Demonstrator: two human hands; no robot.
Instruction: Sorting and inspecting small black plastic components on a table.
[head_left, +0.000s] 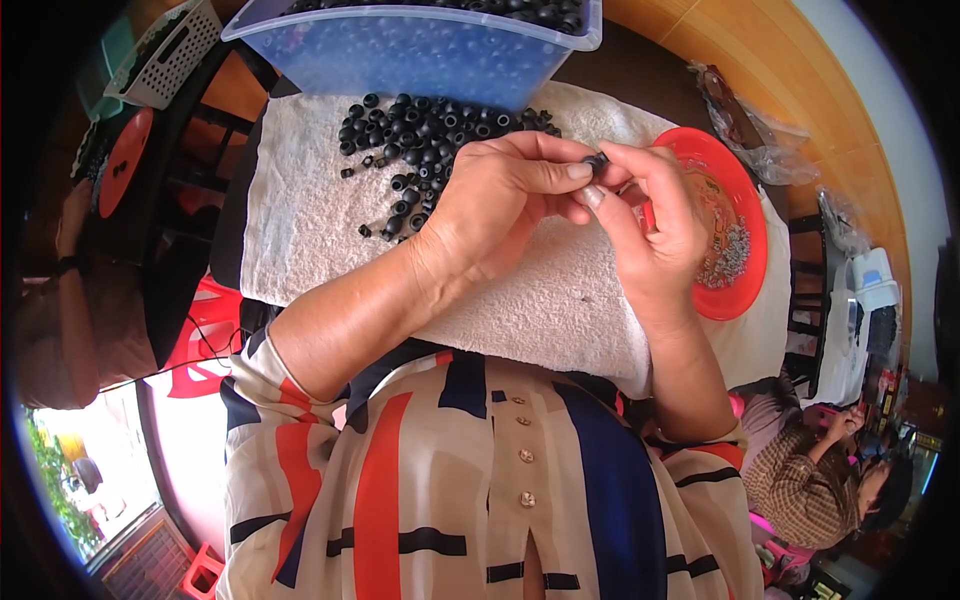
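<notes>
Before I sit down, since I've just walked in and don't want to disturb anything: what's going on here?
A person's left hand pinches a small black piece above a white towel, with the right hand close around it; whether that one grips too is unclear. Similar black pieces lie loose on the towel, before a translucent bin holding more. To the right, a red plate holds small silvery bits.

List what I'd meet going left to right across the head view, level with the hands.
Orange-red plate → pile of black rounded parts → left hand → pinched black part → right hand → red plate → crumpled clear plastic bag.
</notes>
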